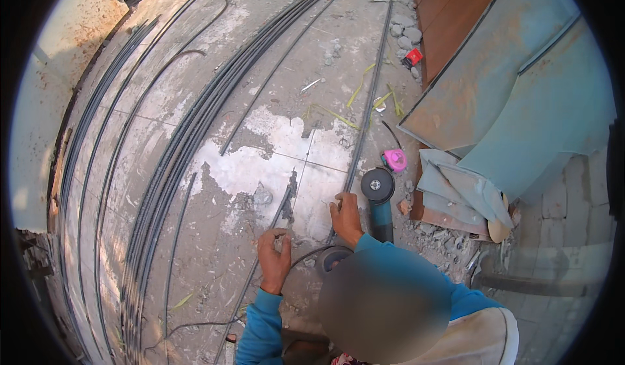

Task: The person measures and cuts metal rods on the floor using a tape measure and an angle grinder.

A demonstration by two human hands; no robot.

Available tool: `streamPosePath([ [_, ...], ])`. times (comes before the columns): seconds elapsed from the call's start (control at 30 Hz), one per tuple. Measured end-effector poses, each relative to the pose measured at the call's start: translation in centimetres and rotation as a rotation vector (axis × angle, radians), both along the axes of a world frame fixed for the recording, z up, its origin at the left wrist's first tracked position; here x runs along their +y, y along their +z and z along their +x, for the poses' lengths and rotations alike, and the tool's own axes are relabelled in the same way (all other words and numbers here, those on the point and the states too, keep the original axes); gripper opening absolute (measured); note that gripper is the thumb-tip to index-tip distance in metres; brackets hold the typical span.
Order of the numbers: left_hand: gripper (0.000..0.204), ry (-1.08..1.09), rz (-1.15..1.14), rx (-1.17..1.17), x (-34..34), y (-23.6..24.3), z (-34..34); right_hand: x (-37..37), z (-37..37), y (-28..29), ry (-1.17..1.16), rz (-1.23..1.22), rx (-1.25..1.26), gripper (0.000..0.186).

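Observation:
My left hand (273,259), in a blue sleeve, has its fingers curled toward the thumb beside a thin steel bar (244,290). Whatever it may pinch is too small to make out. Opposite it, my right hand (346,218) is bent in at the fingertips, near a long pair of steel bars (366,114); its grip is also unclear. Just right of that hand lies an angle grinder (382,220) with a dark disc and teal body. Below the right hand, a round dark object (333,259) is partly hidden by a blurred shape. A pink tape measure (395,160) rests beyond the grinder.
A thick bundle of steel bars (189,127) runs along the floor, with more bars (97,114) farther left. Bent sheet panels (485,82) and rubble (449,251) line the right side. A black cable (198,324) and yellow strips (355,96) lie on the floor.

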State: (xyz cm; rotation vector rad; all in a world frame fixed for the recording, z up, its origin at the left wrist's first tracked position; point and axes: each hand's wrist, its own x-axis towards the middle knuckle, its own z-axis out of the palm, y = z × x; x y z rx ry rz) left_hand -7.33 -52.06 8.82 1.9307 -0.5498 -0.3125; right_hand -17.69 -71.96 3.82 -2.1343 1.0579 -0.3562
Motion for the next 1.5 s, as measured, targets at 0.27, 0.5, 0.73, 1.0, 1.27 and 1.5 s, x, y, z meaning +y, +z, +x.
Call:
streamPosePath([
  [0.27,0.012,-0.105,0.005,0.098,0.2,-1.6,-1.7,1.6,-1.5,-5.1,-0.524,0.382,-0.13,0.038],
  [0.5,0.015,-0.165,-0.046,0.075,-1.2,-1.6,-2.8,-1.9,-1.3,-4.3,-0.419,0.885,0.0,0.039],
  [0.73,0.017,-0.149,-0.015,0.065,-1.6,-0.5,-2.1,-0.8,0.3,-3.3,-0.529,0.82,-0.135,0.029],
  [1.0,0.017,-0.209,0.034,0.037,-2.8,-1.1,-3.9,-1.7,-0.8,-5.1,-0.415,0.587,0.002,0.03],
  [1.27,0.019,-0.278,0.037,-0.066,-3.8,-0.8,-5.0,-2.6,-0.1,-4.9,-0.301,0.427,0.189,0.021],
  [1.5,0.022,-0.183,-0.064,0.025,-3.4,6.5,-0.8,-3.8,1.4,5.7,-0.329,0.979,-0.199,0.014],
])
